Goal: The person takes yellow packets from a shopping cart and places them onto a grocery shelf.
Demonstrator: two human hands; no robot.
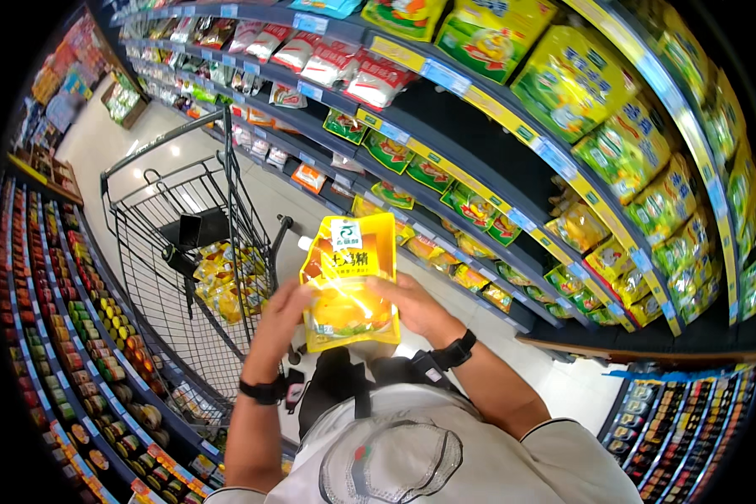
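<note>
A yellow plastic seasoning pouch with a white spout cap at its upper left corner is held upright in front of my body. My left hand grips its left edge, and my right hand grips the right edge with the thumb across the front. The pouch bears printed writing and a food picture. Left of it stands a wire shopping cart. Several yellow packets lie together inside the cart.
Tiered shelves of yellow-green bags and white-red bags rise ahead and to the right. Shelves of jars line the left side. A produce-like box stands farther down the tiled aisle.
</note>
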